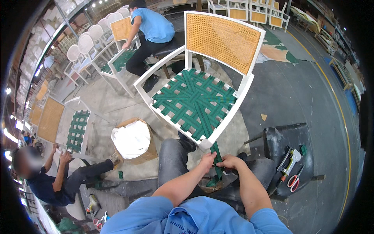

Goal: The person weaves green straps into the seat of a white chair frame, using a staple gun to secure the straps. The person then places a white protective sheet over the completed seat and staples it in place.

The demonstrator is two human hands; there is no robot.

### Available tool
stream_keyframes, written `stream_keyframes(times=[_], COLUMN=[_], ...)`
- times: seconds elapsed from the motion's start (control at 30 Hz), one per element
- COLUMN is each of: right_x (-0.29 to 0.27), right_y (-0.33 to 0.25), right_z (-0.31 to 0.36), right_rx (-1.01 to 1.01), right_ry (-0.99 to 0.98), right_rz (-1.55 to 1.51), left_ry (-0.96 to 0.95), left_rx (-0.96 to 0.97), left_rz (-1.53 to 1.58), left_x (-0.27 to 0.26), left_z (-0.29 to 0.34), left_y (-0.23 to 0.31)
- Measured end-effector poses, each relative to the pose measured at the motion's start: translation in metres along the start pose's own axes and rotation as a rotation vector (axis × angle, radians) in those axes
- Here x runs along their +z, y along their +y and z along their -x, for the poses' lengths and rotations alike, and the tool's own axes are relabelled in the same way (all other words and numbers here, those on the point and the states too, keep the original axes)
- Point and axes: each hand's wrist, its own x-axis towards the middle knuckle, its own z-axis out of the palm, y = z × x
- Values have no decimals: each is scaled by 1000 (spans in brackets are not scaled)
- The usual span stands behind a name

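Note:
A white chair (246, 86) with a cane back (224, 37) stands tilted in front of my knees. Its seat is woven from green webbing (196, 95), with diagonal strips crossing over the lattice. From the near corner of the frame a green webbing strap (215, 149) hangs down between my hands. My left hand (207, 162) pinches the strap from its left side, just below the corner. Closed on the same strap from the right is my right hand (231, 162). Loose strap (214, 181) lies bunched below them; some of my right fingers are hidden.
A black padded stool (286, 134) on the right bears a staple gun (293, 159) and red-handled scissors (293, 183). Left of the chair stands a cardboard box (150, 146) with a white liner. Two people (154, 25) work on similar chairs (74, 130) at left.

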Motion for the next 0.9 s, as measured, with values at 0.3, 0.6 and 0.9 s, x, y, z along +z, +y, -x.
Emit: stream_keyframes(times=[0.3, 0.6, 0.9], right_x=[-6, 30, 47], right_y=[-16, -7, 17], right_z=[-52, -86, -87], right_rx=[-214, -238, -464], right_ry=[-1, 253, 580], right_rz=[-892, -801, -52], left_ry=[-198, -262, -493], left_rx=[-301, -256, 103], left_rz=[-342, -617, -1367], left_x=[-13, -14, -19], left_z=[13, -20, 1], left_y=[-36, -45, -14])
